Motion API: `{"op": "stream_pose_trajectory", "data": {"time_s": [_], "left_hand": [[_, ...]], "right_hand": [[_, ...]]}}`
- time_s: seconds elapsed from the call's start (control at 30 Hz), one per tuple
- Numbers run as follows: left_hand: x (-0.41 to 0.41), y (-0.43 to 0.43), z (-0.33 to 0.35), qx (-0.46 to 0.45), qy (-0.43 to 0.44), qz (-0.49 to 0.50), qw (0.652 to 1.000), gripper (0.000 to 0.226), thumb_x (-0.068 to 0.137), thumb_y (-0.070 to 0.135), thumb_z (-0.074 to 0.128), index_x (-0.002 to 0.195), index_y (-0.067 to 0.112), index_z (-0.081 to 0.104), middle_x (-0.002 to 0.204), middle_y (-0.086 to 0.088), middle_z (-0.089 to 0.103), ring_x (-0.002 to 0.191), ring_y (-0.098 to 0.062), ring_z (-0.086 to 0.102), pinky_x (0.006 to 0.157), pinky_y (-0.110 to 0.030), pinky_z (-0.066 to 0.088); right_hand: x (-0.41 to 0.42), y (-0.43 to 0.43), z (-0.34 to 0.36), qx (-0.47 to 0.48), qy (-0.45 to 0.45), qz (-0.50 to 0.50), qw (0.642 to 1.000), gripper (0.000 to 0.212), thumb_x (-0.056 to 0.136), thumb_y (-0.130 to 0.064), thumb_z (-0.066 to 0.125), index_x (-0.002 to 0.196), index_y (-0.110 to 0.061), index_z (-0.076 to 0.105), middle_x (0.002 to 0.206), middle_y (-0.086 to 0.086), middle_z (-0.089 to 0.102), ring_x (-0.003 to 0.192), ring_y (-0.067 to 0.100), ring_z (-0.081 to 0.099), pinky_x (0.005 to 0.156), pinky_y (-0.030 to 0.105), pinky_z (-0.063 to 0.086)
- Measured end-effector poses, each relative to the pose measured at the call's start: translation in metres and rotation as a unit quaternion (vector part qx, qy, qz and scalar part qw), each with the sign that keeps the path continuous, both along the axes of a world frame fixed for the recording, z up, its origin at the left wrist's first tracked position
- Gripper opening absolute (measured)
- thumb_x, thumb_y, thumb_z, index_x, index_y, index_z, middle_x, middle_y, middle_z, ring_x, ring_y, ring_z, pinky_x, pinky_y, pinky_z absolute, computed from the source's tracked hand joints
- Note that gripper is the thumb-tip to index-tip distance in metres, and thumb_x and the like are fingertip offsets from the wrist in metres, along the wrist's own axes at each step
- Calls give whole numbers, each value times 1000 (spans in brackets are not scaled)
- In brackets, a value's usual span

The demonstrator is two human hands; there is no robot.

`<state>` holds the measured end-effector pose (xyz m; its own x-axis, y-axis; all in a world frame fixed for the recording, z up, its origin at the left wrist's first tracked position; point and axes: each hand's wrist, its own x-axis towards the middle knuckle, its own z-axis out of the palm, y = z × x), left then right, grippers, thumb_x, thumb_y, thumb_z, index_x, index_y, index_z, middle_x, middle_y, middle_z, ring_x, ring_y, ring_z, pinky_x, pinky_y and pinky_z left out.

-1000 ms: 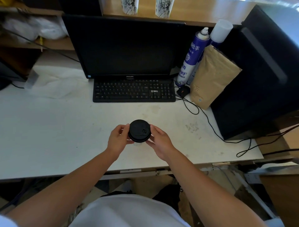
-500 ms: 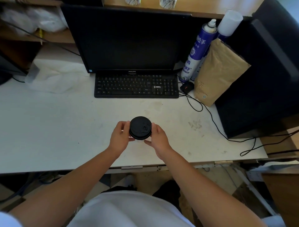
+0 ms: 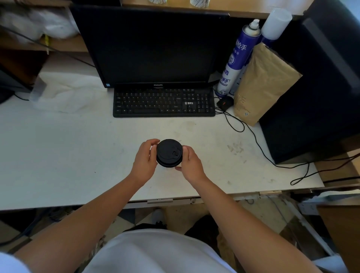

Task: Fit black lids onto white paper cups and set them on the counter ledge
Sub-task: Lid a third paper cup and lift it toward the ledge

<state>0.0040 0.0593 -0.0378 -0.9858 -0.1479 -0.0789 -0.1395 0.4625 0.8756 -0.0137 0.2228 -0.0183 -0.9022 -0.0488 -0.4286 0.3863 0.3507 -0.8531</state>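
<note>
A round black lid (image 3: 169, 152) faces up over the white desk (image 3: 58, 152), seen from straight above. My left hand (image 3: 144, 161) grips its left side, fingers curled round the rim. My right hand (image 3: 190, 163) grips its right side in the same way. The cup under the lid is almost wholly hidden; only a pale sliver shows below the lid's near edge. On the wooden counter ledge (image 3: 243, 10) at the top of the view stand two patterned paper cups (image 3: 199, 2), cut off by the frame edge.
A black monitor (image 3: 152, 46) and keyboard (image 3: 164, 102) stand behind my hands. To the right are a blue spray can (image 3: 236, 58), a brown paper bag (image 3: 263, 85), a mouse (image 3: 225, 102), a black computer case (image 3: 319, 87) and trailing cables (image 3: 259, 144). Crumpled white plastic (image 3: 64, 91) lies at left.
Both hands keep hold of the lidded cup in the same place over the desk; my fingers have shifted slightly round the lid. The camera has tilted a little.
</note>
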Motion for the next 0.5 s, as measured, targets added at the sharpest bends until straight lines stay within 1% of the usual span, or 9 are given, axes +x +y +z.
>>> {"op": "stream_pose_trajectory", "data": {"time_s": [0.07,0.17,0.23,0.3,0.37,0.43,0.5], "left_hand": [[0,1,3,8,4,-9,1000,46,102,38,29,136,14,51,125,3,55,118,-21,56,96,-51,53],[1,2,4,29,19,-29,999,38,107,20,31,138,14,53,131,0,59,120,-17,56,103,-44,50],[2,3,5,60,17,-30,998,36,107,15,33,136,17,55,128,2,62,118,-13,58,101,-42,52],[2,6,5,92,1,-11,996,35,108,17,33,131,22,58,124,5,63,116,-13,60,94,-44,57],[3,6,6,118,-14,18,993,33,107,18,35,125,26,61,119,7,65,112,-15,62,86,-47,60],[4,4,7,124,-14,43,991,31,107,17,38,118,28,64,114,9,67,108,-15,64,80,-47,62],[3,3,8,129,-21,64,989,28,106,17,40,112,29,64,110,8,68,105,-18,65,77,-48,62]], "right_hand": [[0,-1,-2,27,19,3,999,44,109,-36,25,132,-11,52,114,6,57,103,22,59,87,46,60],[1,-4,-3,74,50,7,996,43,108,-37,26,126,-10,54,107,6,61,101,27,63,85,50,59],[0,-2,-1,79,46,4,996,42,108,-37,27,123,-10,55,106,7,61,101,28,63,83,50,59],[-1,0,1,39,-3,-19,999,38,108,-35,30,122,-11,55,113,8,59,104,28,61,81,48,61],[0,2,2,-39,-61,-58,996,32,107,-33,35,122,-13,54,122,9,58,110,29,62,79,41,63],[2,4,3,-93,-80,-100,987,28,107,-29,40,123,-11,55,124,8,58,110,29,65,83,39,62],[4,6,3,-143,-85,-139,976,26,106,-24,43,123,-9,55,127,9,59,104,27,67,88,40,60]]}}
